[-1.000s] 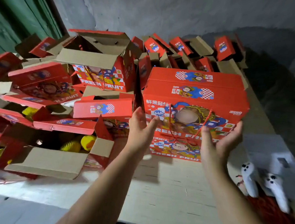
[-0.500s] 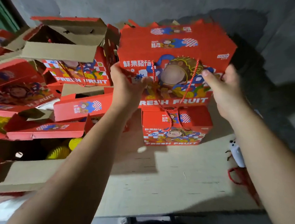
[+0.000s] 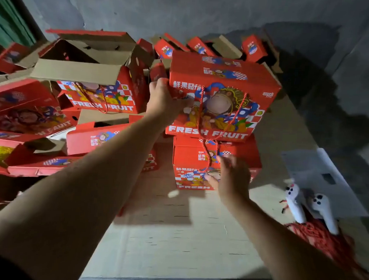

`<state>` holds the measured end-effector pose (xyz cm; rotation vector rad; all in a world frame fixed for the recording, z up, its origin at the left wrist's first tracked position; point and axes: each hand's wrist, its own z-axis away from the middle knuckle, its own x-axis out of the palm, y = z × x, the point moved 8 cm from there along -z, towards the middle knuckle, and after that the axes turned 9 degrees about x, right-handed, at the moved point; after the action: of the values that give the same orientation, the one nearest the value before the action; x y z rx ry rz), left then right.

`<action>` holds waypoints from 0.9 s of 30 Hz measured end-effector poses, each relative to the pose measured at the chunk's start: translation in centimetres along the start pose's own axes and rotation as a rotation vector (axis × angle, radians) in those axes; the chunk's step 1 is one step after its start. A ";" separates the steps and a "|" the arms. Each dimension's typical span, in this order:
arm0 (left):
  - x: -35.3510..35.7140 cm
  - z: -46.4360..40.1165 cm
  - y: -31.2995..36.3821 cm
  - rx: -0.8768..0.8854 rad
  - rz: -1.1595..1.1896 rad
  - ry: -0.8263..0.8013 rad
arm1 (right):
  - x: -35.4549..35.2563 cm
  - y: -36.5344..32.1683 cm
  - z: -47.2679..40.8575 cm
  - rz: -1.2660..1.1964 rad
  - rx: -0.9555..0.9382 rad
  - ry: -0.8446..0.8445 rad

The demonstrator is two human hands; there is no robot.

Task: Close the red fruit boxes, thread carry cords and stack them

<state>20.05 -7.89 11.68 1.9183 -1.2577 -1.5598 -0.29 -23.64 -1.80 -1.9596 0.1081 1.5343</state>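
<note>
Red closed box (image 3: 221, 95), carried high half a second ago, now sits atop the lower box (image 3: 191, 159) on the tabletop (image 3: 175, 234); left hand (image 3: 163, 100) grip curls round its edge, right hand (image 3: 232, 178) has released, fingers spread — stacking nearly done.

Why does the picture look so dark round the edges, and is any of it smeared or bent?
Head view: light falls on the table and the top box, and the wall and corners sink into shadow. The stacked boxes cast a hard shadow on the wall at right. The right hand is smeared by motion; the left hand is sharper. The wide lens bows the forearms and the table's edges outward.
</note>
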 end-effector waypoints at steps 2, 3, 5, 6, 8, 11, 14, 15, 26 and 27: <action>-0.1 -0.7 1.0 0.040 -0.021 -0.026 | 0.5 -1.0 1.7 -0.001 -0.234 0.043; -0.1 -1.0 1.4 0.047 -0.028 -0.033 | 0.6 -1.5 3.0 -0.015 -0.419 0.034; -0.1 -1.3 1.5 0.038 -0.032 -0.045 | 1.9 -1.6 6.2 -0.001 -0.732 -0.180; -0.2 -1.5 1.3 0.026 -0.031 -0.041 | 1.8 -1.3 6.7 -0.028 -0.775 -0.287; -0.5 -1.5 1.1 0.001 -0.039 -0.028 | -0.1 -0.5 3.6 -0.181 -0.603 -0.235; -0.8 -1.8 1.6 0.003 -0.058 -0.049 | -1.2 0.5 -3.5 -0.132 -0.202 -0.108; -2.0 -2.1 2.9 0.046 -0.088 0.026 | 1.3 0.5 -7.7 0.068 -0.187 -0.250; -2.7 -2.3 3.1 0.055 -0.107 0.068 | 2.0 1.3 -8.9 0.111 -0.179 -0.301; -5.0 -1.3 2.3 -0.007 -0.026 0.223 | 2.7 -0.9 0.2 0.053 -0.470 -0.166; -4.9 -1.1 2.2 0.000 -0.022 0.225 | 3.7 -1.2 2.5 0.059 -0.525 -0.242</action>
<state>20.18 -5.40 16.50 2.0472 -1.1438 -1.3095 -0.69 -20.20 -4.86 -2.1446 -0.3782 1.9741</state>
